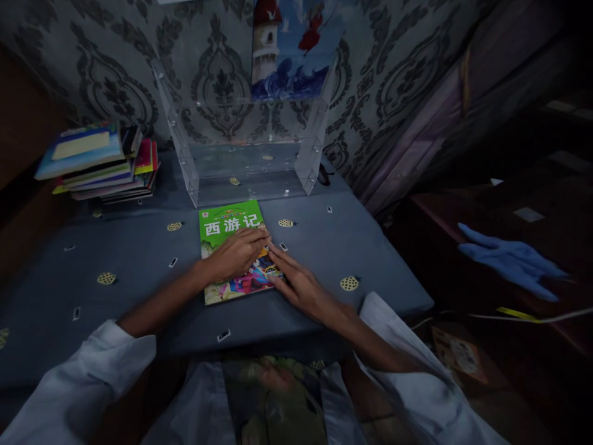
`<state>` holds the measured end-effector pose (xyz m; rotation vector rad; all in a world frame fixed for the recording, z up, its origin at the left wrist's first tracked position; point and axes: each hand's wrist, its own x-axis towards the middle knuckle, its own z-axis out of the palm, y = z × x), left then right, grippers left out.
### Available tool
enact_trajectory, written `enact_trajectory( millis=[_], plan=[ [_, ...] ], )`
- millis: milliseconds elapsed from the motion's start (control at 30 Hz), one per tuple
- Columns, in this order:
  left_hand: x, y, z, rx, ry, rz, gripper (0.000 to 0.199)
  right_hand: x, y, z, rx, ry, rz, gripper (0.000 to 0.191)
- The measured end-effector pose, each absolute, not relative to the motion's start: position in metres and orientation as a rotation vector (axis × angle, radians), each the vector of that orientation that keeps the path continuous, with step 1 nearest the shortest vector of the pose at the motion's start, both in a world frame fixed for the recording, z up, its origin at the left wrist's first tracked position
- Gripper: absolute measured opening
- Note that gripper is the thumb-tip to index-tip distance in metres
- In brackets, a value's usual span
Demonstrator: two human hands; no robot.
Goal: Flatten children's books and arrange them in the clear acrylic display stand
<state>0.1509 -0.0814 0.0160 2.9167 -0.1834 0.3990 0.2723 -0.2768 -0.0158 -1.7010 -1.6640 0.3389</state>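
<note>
A thin picture book [231, 213] lies closed on the table in front of me, with white Chinese characters on its green upper cover and colourful figures below. My left hand [237, 254] rests across the middle of the cover, its slightly bent fingers reaching toward the right edge. At that right edge, my right hand [303, 289] lies with fingers stretched out and touching the book. The fingertips of both hands nearly meet there. Part of the cover art is hidden beneath the left hand.
Behind the book stands a clear acrylic rack [309, 164], with an illustrated book [278, 71] upright in it. A stack of books [99, 164] sits at the left on the blue patterned tablecloth [139, 290]. Beyond the table's right edge lies a blue glove [507, 256].
</note>
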Motion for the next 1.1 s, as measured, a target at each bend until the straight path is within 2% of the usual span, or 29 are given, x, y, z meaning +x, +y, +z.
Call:
enact_trajectory(
  millis=[133, 300, 700, 1100],
  plan=[
    [0.148, -0.084, 0.014, 2.901, -0.194, 0.403, 0.035, 0.278, -0.287, -0.023, -1.618, -1.719, 0.332, 0.069],
    [0.149, -0.082, 0.014, 2.927, -0.216, 0.391, 0.036, 0.282, -0.284, -0.024, -1.594, -1.723, 0.317, 0.072],
    [0.148, -0.068, 0.012, 2.910, -0.162, 0.436, 0.034, 0.283, -0.264, -0.027, -1.551, -1.711, 0.314, 0.073],
    [0.147, -0.065, 0.012, 2.900, -0.158, 0.476, 0.032, 0.278, -0.261, -0.026, -1.600, -1.725, 0.306, 0.065]
  ],
)
